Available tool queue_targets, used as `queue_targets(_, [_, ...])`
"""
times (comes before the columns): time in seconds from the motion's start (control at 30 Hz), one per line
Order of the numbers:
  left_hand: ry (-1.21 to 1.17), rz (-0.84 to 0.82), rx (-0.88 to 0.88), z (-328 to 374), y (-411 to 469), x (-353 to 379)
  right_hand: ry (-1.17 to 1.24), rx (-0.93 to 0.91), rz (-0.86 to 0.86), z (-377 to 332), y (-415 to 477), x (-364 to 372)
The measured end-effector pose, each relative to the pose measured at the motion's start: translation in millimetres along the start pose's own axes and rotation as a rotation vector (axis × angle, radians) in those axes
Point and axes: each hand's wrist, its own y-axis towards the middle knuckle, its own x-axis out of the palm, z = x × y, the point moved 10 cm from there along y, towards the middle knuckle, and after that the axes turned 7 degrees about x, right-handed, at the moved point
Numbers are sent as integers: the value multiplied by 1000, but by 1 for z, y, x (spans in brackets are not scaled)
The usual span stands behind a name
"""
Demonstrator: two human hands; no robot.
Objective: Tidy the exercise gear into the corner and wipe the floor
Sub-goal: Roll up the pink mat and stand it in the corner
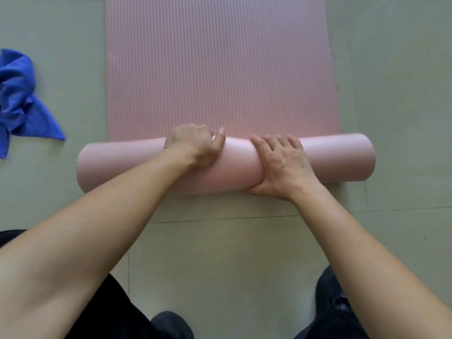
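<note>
A pink ribbed exercise mat [217, 69] lies flat on the floor and runs away from me. Its near end is rolled into a thick smooth roll [117, 165] lying crosswise. My left hand [193, 145] presses on top of the roll left of centre, fingers curled over its far side, thumb pointing right. My right hand [281, 165] lies spread over the roll just right of centre, fingers over the top and thumb under the near side. A crumpled blue cloth [19, 99] lies on the floor to the left of the mat.
The floor [220, 253] is pale grey-green tile with thin seams. My dark trousers and shoes [171, 324] show at the bottom edge, on either side of a bare strip of floor.
</note>
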Motion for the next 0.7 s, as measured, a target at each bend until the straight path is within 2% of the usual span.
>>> queue_targets(0.07, [-85, -145, -13, 1, -13, 29, 34, -44, -166, -3, -1, 9])
queue_targets(0.13, [-167, -194, -32, 5, -30, 49, 68, -72, -299, -4, -3, 16])
queue_targets(0.17, [-187, -147, -48, 5, -36, 48, 83, -80, -322, -3, -2, 17])
queue_targets(0.27, [-79, 185, -48, 3, -37, 1, 149, -33, -295, 6, 8, 12])
queue_targets(0.33, [-16, 261, -10, 7, -33, -16, 207, 52, -153, 20, 20, -3])
queue_targets(0.43, [57, 185, 11, 14, -29, -7, 347, 163, 245, 39, 24, -39])
queue_targets(0.5, [94, 185, 6, 14, -23, -7, 335, 93, 426, 24, 14, -49])
queue_targets(0.53, [96, 207, 3, 13, -20, -12, 290, 47, 434, 13, 9, -44])
queue_targets(0.6, [68, 207, 0, 11, -8, -24, 160, 18, 331, -1, 1, -26])
queue_targets(0.7, [-8, 82, 22, 13, 1, -18, 48, -2, 85, 3, -6, -10])
